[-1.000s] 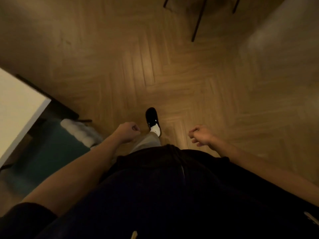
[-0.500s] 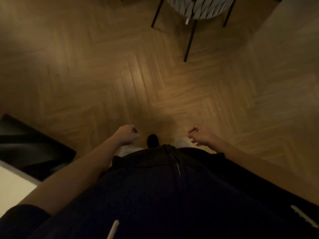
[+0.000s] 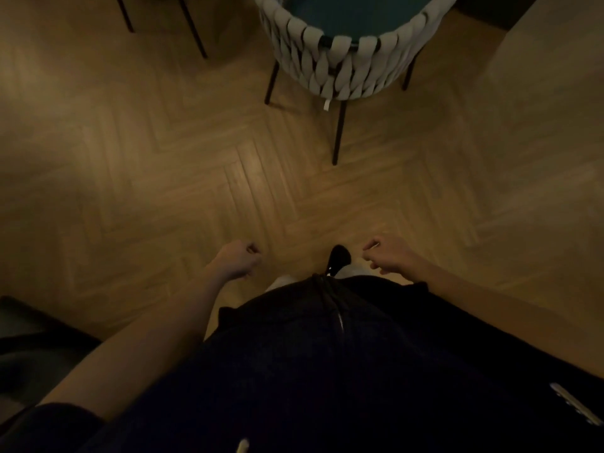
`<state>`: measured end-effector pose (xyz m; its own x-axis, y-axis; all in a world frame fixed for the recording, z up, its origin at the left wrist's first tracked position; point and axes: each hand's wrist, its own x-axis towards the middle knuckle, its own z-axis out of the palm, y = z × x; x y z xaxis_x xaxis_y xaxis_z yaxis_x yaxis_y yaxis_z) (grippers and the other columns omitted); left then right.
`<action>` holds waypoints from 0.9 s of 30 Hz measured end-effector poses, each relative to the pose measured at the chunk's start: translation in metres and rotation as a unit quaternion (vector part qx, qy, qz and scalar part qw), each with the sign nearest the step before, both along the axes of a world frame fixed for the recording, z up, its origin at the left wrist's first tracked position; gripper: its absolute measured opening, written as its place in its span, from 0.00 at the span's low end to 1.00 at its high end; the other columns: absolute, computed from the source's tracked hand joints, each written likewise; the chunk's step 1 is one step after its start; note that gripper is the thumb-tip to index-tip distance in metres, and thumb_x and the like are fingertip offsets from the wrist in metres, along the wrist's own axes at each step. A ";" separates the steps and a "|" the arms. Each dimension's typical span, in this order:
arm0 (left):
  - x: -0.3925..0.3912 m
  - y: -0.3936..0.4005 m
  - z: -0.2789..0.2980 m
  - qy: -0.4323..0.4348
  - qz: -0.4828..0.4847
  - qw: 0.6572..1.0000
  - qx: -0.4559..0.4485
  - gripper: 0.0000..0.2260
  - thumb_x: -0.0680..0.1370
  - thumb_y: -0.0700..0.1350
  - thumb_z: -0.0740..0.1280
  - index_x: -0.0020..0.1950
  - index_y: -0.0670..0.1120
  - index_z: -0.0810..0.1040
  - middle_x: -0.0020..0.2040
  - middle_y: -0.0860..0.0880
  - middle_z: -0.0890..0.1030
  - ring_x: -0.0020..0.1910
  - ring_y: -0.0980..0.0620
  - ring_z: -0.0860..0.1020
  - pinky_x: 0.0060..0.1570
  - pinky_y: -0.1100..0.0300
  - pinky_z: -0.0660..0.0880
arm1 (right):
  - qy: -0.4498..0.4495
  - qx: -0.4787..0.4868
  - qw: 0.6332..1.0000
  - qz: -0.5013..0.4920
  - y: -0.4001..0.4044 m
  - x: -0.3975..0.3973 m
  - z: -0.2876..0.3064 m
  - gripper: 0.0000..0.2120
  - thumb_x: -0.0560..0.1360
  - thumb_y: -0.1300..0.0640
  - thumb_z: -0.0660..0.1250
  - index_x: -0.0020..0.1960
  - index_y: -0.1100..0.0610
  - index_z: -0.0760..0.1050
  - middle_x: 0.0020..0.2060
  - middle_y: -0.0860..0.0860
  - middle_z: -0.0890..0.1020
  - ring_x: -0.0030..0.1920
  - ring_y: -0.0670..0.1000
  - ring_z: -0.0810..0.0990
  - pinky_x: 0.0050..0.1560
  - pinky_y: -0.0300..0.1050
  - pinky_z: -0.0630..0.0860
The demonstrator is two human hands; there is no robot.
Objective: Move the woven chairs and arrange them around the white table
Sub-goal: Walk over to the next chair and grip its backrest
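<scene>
Dim room, pt of view looks straight down the person's front at a herringbone wood floor (image 3: 202, 178). Woven chair (image 3: 340, 60) stands at top centre-right: pale woven straps wrap round its curved back, teal seat cushion (image 3: 353, 14) inside, thin black legs under it, one leg (image 3: 338, 132) slanting down toward the viewer, small white tag hanging off the weave's lower edge. Chair is well apart from both hands, w/ bare floor between. Two more thin black legs (image 3: 192, 26) show at top left, belonging to sthg cut off by the frame edge; can't tell what. Left hand (image 3: 238, 259) is held out low in front of the body, fingers curled in together, gripping nothing. Right hand (image 3: 387, 256) mirrors it on the other side, fingers curled loosely, also holding nothing. Between the hands a black shoe (image 3: 339, 258) pokes out on the floor, pale trouser leg just behind it. Dark top (image 3: 327, 371) fills the lower frame, forearms bare. Dark object (image 3: 29, 341) sits at the lower left edge, too dim to ID. White table isn't visible here.
</scene>
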<state>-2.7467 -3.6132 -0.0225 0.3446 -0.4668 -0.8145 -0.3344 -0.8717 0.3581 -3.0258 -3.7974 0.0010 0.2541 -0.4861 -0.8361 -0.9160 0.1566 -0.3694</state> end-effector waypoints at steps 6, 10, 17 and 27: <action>0.022 -0.084 -0.003 0.009 0.028 1.000 -0.007 0.03 0.80 0.42 0.66 0.52 0.43 0.76 0.41 0.42 0.82 0.36 0.47 0.80 0.45 0.47 0.82 | 0.005 0.000 1.000 0.017 -0.084 0.025 0.005 0.02 0.78 0.56 0.68 0.49 0.52 0.78 0.49 0.53 0.83 0.51 0.53 0.84 0.40 0.44 0.79; 0.050 -0.133 -0.002 0.013 0.014 1.000 -0.012 0.02 0.80 0.43 0.65 0.50 0.46 0.76 0.45 0.42 0.82 0.39 0.47 0.81 0.43 0.49 0.82 | 0.005 0.004 1.000 -0.003 -0.127 0.054 0.000 0.02 0.77 0.56 0.68 0.46 0.52 0.77 0.46 0.55 0.84 0.48 0.53 0.84 0.42 0.46 0.80; 0.133 -0.214 -0.008 0.028 -0.010 1.000 0.000 0.05 0.83 0.42 0.63 0.55 0.42 0.75 0.47 0.40 0.81 0.41 0.47 0.79 0.37 0.56 0.77 | 0.011 0.010 0.999 -0.032 -0.196 0.137 -0.001 0.03 0.79 0.57 0.66 0.46 0.52 0.76 0.47 0.55 0.82 0.49 0.53 0.81 0.49 0.48 0.80; 0.267 -0.316 0.002 0.027 -0.076 0.997 -0.010 0.03 0.81 0.43 0.64 0.52 0.44 0.76 0.48 0.41 0.82 0.39 0.47 0.81 0.43 0.51 0.80 | -0.006 -0.001 0.999 -0.034 -0.275 0.265 0.023 0.04 0.79 0.58 0.64 0.50 0.53 0.77 0.46 0.53 0.82 0.51 0.52 0.82 0.48 0.46 0.80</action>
<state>-2.4799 -3.9297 -0.0207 0.2251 -0.5273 -0.8193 -0.4420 -0.8047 0.3964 -2.7607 -4.0727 0.0244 0.2307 -0.5042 -0.8322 -0.8987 0.2175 -0.3809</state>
